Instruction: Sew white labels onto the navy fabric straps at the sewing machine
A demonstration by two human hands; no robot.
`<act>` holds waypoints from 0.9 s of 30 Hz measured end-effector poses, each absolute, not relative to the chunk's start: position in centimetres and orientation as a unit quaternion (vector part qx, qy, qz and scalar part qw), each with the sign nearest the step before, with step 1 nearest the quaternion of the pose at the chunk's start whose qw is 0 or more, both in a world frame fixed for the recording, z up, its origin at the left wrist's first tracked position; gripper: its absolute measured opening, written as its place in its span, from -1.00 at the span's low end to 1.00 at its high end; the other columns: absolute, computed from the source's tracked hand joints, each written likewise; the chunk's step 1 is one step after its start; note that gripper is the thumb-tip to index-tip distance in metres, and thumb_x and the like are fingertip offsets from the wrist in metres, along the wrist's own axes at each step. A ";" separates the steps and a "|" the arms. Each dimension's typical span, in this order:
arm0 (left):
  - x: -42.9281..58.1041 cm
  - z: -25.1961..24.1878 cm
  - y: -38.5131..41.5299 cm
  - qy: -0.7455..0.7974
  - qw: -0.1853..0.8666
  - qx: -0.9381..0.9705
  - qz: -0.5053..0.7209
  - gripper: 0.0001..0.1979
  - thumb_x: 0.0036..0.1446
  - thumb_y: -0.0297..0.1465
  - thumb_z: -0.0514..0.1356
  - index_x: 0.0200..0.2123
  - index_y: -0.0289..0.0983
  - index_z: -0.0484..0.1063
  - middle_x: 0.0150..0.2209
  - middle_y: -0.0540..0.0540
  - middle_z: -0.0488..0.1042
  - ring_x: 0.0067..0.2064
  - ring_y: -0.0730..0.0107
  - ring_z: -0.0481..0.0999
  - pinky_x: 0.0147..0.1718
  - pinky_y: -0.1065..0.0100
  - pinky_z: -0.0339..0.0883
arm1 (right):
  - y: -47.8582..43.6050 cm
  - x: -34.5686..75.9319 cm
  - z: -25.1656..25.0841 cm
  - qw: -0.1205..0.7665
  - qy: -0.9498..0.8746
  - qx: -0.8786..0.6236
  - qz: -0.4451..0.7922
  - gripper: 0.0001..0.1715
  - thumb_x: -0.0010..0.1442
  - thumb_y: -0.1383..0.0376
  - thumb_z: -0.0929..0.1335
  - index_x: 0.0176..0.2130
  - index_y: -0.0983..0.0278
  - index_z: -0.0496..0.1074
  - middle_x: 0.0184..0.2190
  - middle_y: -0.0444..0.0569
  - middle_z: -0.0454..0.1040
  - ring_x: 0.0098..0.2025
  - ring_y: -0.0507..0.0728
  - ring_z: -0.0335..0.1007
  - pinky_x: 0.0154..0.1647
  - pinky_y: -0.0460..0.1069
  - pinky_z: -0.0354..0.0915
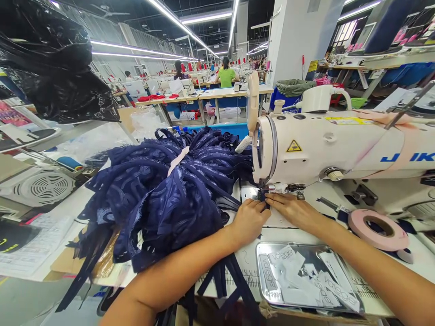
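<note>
A white sewing machine [306, 145] stands on the table at the right. Under its needle area lies a small dark piece of fabric [262, 195]. My left hand [250, 221] is closed at the front edge of that fabric, its fingertips pressed down on it. From the right, my right hand [288, 207] reaches in with its fingers together on the same fabric, close to the presser foot. A large bundle of navy lace garments [176, 194], tied with a pale strip [178, 161], fills the table left of the machine, its straps hanging over the front edge.
A metal tray [263, 290] of printed white labels sits below my right forearm. Beside it is a pink tape roll [356, 226]. A black plastic bag [57, 59] hangs at upper left. Farther back, a person in green [225, 76] sits among other machines.
</note>
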State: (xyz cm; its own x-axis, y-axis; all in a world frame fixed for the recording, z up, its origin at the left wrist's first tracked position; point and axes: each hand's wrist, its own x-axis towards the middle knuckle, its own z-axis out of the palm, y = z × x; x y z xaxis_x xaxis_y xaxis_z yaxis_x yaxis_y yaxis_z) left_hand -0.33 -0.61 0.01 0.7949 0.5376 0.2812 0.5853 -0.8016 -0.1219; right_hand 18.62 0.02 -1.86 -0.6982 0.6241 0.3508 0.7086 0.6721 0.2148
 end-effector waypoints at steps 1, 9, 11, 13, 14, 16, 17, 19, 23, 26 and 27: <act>-0.3 0.0 -0.6 -0.299 0.103 -0.941 -0.120 -0.89 0.08 -0.55 0.07 -0.33 -0.35 0.38 -0.26 -0.13 0.48 -0.23 0.29 0.45 -0.22 0.29 0.30 | 0.0 18.6 -1.9 0.127 -0.905 -0.370 -0.166 -0.49 0.05 0.59 0.19 -0.02 0.34 0.36 0.00 0.10 0.38 -0.09 0.16 0.39 -0.21 0.03 0.42; 0.3 -0.1 -0.4 -0.303 0.102 -0.939 -0.130 -0.88 0.09 -0.55 0.05 -0.33 -0.37 0.37 -0.27 -0.16 0.48 -0.23 0.28 0.46 -0.22 0.27 0.30 | 0.4 18.8 -1.6 0.138 -0.907 -0.368 -0.155 -0.50 0.07 0.58 0.18 -0.03 0.34 0.36 -0.03 0.11 0.41 -0.09 0.16 0.40 -0.17 0.04 0.41; 0.4 -0.1 -0.3 -0.307 0.100 -0.938 -0.127 -0.88 0.09 -0.55 0.05 -0.33 -0.37 0.37 -0.28 -0.17 0.48 -0.24 0.28 0.46 -0.22 0.26 0.30 | 0.5 18.7 -1.2 0.138 -0.908 -0.364 -0.154 -0.52 0.08 0.57 0.17 -0.04 0.34 0.37 -0.05 0.10 0.43 -0.10 0.14 0.40 -0.18 0.02 0.41; 0.5 -0.2 -0.2 -0.311 0.099 -0.937 -0.127 -0.88 0.08 -0.54 0.05 -0.32 -0.38 0.37 -0.27 -0.18 0.48 -0.23 0.27 0.46 -0.22 0.26 0.29 | 0.4 18.5 -0.7 0.135 -0.908 -0.363 -0.158 -0.54 0.09 0.56 0.16 -0.05 0.34 0.38 -0.07 0.10 0.44 -0.10 0.14 0.41 -0.18 0.01 0.41; 0.6 -0.2 -0.2 -0.312 0.101 -0.936 -0.127 -0.88 0.08 -0.54 0.06 -0.32 -0.38 0.37 -0.26 -0.18 0.48 -0.22 0.27 0.46 -0.21 0.26 0.29 | 0.4 18.4 -0.5 0.134 -0.908 -0.364 -0.160 -0.54 0.10 0.56 0.16 -0.06 0.34 0.39 -0.09 0.10 0.45 -0.11 0.14 0.41 -0.18 0.00 0.41; 0.7 -0.2 -0.2 -0.317 0.108 -0.934 -0.129 -0.87 0.08 -0.54 0.05 -0.32 -0.38 0.38 -0.25 -0.18 0.49 -0.22 0.27 0.47 -0.20 0.25 0.28 | 0.3 18.3 -0.1 0.135 -0.907 -0.365 -0.163 -0.55 0.11 0.55 0.15 -0.07 0.35 0.39 -0.11 0.09 0.46 -0.12 0.13 0.42 -0.19 -0.01 0.41; 0.7 -0.2 -0.2 -0.319 0.113 -0.932 -0.130 -0.87 0.08 -0.54 0.05 -0.32 -0.38 0.38 -0.25 -0.18 0.49 -0.23 0.27 0.47 -0.19 0.24 0.27 | 0.3 18.2 0.0 0.136 -0.907 -0.365 -0.162 -0.55 0.11 0.55 0.15 -0.07 0.34 0.40 -0.12 0.09 0.47 -0.13 0.13 0.42 -0.20 -0.01 0.41; 0.8 -0.2 -0.2 -0.324 0.121 -0.929 -0.131 -0.86 0.09 -0.56 0.04 -0.33 -0.38 0.38 -0.27 -0.17 0.50 -0.25 0.28 0.47 -0.17 0.23 0.26 | 0.3 18.2 0.0 0.137 -0.906 -0.367 -0.161 -0.55 0.12 0.54 0.15 -0.07 0.32 0.39 -0.13 0.08 0.48 -0.14 0.13 0.43 -0.21 -0.01 0.41; 0.9 -0.3 -0.2 -0.335 0.129 -0.924 -0.129 -0.84 0.09 -0.58 0.02 -0.32 -0.38 0.38 -0.30 -0.17 0.51 -0.28 0.30 0.48 -0.15 0.20 0.24 | 0.5 18.3 -0.3 0.133 -0.902 -0.377 -0.164 -0.55 0.11 0.53 0.17 -0.05 0.31 0.39 -0.15 0.08 0.49 -0.18 0.14 0.44 -0.25 0.00 0.42; 1.1 -0.3 -0.1 -0.337 0.133 -0.924 -0.127 -0.83 0.08 -0.59 0.02 -0.31 -0.39 0.39 -0.30 -0.18 0.51 -0.28 0.30 0.48 -0.13 0.21 0.22 | 0.5 18.3 -0.8 0.135 -0.897 -0.388 -0.162 -0.54 0.10 0.53 0.18 -0.04 0.31 0.38 -0.14 0.09 0.48 -0.20 0.14 0.44 -0.28 0.01 0.42; 1.1 -0.2 -0.2 -0.337 0.132 -0.923 -0.130 -0.84 0.08 -0.58 0.03 -0.31 -0.40 0.39 -0.30 -0.18 0.51 -0.28 0.30 0.48 -0.11 0.21 0.21 | 0.5 18.2 -0.9 0.138 -0.894 -0.394 -0.164 -0.54 0.09 0.52 0.18 -0.04 0.31 0.38 -0.13 0.09 0.48 -0.21 0.15 0.44 -0.29 0.01 0.41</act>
State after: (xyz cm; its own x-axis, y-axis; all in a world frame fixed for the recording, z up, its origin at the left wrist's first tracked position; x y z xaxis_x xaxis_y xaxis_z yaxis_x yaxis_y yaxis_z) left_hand 1.12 -0.21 -0.22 0.7396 0.5875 0.3285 0.6561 -0.7383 -0.1568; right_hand 18.24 0.47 -0.86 -0.6515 0.6594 0.3751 0.7495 0.6360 0.1838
